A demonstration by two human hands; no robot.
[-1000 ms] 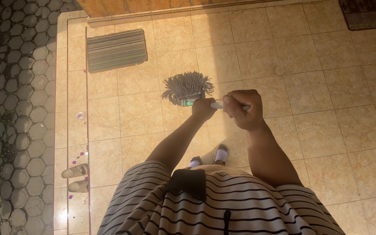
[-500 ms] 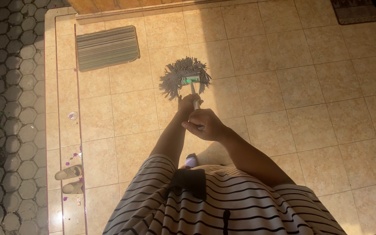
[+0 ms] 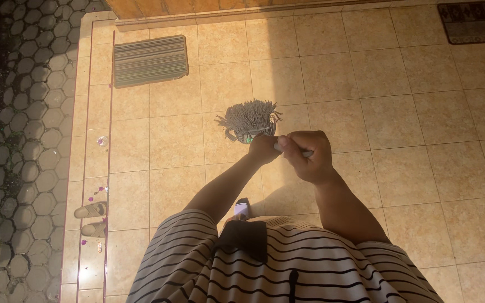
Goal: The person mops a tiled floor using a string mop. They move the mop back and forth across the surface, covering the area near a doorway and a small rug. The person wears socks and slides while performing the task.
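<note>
Mopping underway, progress unclear

We hold one mop handle [image 3: 296, 150] with both fists closed: left hand [image 3: 263, 149] lower, right hand [image 3: 308, 155] just above. One grey string mop head [image 3: 249, 119] sits on the tile floor [image 3: 399, 112] ahead of us. We see no wet track, so covered area can't be judged. Count: two mats [image 3: 150, 60], two sandals [image 3: 90, 210].

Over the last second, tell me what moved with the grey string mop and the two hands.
The grey string mop head swung a little to the left on the beige tiled floor, then back toward the middle. The left hand and right hand kept their grip on the handle. The striped doormat and pair of sandals stayed put.
</note>
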